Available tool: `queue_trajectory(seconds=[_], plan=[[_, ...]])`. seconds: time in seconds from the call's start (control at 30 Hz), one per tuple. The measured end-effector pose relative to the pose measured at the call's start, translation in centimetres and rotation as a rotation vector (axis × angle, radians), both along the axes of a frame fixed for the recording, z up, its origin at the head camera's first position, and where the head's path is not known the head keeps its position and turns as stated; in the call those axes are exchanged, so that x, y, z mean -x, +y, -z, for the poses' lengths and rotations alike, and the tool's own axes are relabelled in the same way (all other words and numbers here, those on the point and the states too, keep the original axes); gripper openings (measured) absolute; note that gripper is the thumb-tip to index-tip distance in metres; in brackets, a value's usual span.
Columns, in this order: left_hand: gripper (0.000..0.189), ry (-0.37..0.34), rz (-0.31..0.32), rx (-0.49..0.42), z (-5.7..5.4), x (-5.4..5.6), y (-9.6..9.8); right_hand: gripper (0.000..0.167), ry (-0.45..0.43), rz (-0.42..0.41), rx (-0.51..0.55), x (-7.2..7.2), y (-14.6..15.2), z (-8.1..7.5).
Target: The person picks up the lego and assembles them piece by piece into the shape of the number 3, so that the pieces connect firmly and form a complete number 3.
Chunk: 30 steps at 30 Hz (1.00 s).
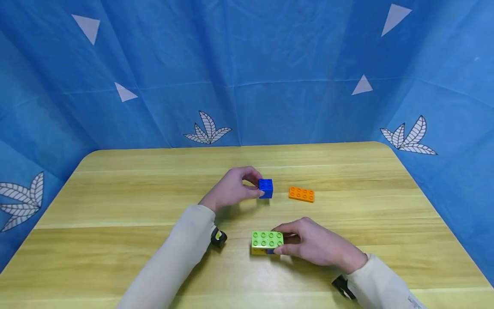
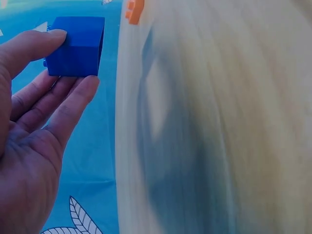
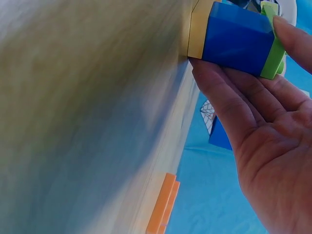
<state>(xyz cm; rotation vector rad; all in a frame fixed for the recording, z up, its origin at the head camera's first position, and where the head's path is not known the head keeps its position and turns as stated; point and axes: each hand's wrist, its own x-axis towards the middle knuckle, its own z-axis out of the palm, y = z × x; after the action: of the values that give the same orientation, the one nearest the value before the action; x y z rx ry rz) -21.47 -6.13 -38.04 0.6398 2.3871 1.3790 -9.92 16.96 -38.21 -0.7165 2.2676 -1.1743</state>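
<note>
At a wooden table (image 1: 115, 257), a person's hands work apart. The left hand (image 1: 233, 187) pinches a blue block (image 1: 266, 189) by its sides, thumb opposite fingers, a hold that likely keeps its studs clear. Nearer the body, the right hand (image 1: 314, 242) grips the right end of a stack (image 1: 266, 239), green over blue over yellow, seemingly to steady it. An orange brick (image 1: 301, 194) lies untouched, right of the blue block.
</note>
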Motion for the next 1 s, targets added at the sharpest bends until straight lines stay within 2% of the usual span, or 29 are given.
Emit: queue_trajectory(seconds=[0.27,0.47,0.77,1.0], plan=[[0.031,-0.036,0.009,-0.095,-0.5,-1.2,-0.2,0.027,0.009,-0.002,-0.004,0.0,0.0,0.1],[0.031,-0.039,0.022,-0.110,-0.7,-1.8,-0.2,0.030,0.024,0.002,-0.014,0.0,0.1,0.0],[0.030,0.042,0.038,-0.144,-1.0,-2.6,-0.5,0.029,0.019,0.014,-0.006,-0.1,0.1,-0.1],[0.030,0.094,0.062,-0.164,-1.4,-3.7,-0.6,0.029,0.028,0.004,-0.015,-0.1,0.0,0.1]])
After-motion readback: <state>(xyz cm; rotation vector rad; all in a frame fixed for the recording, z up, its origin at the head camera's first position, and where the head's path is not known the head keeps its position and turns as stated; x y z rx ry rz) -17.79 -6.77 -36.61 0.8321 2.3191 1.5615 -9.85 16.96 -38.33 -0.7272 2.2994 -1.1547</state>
